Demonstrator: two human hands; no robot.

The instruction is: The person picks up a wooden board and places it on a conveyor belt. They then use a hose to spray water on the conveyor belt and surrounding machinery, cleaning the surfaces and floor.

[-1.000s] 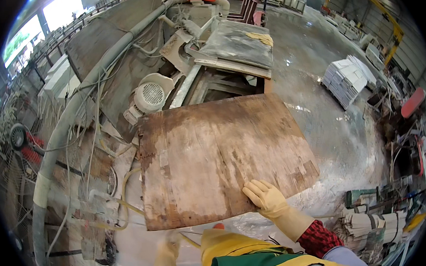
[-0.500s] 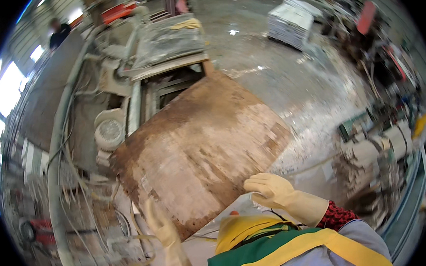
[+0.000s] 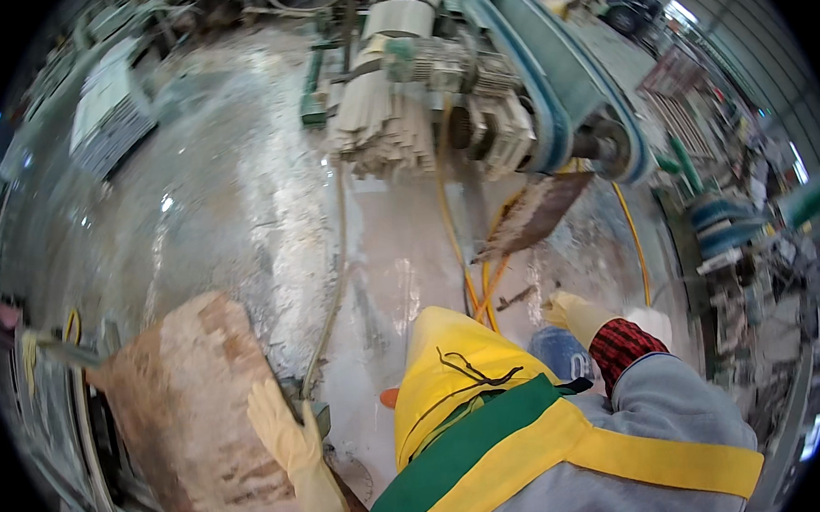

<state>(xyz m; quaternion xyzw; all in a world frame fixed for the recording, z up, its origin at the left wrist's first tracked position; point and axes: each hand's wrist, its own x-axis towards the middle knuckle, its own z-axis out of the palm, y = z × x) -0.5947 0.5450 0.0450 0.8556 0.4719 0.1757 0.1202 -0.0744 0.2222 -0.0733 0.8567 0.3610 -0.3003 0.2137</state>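
Observation:
A large brown, stained board (image 3: pixel 188 414) lies at the lower left, tilted over a metal frame. My left hand (image 3: pixel 292 440), in a yellow rubber glove, rests along the board's right edge with the fingers stretched up and the thumb at the edge. My right hand (image 3: pixel 574 314), also in a yellow glove, is out to the right above the floor, apart from the board and holding nothing. My yellow and green vest and grey sleeve fill the lower middle.
A machine with a blue-green belt guard (image 3: pixel 551 103) and a bundle of pale wooden strips (image 3: pixel 385 96) stand ahead. Yellow cables (image 3: pixel 473 271) and a grey hose (image 3: pixel 334 290) cross the wet concrete floor (image 3: pixel 226 202). A rusty brown slab (image 3: pixel 535 214) lies near the machine. Grey stacked sheets (image 3: pixel 110 110) sit far left.
My view has swung to the right, so the board moved to the lower left. My right hand has let go of the board and swung out to the right; the left hand stays on it.

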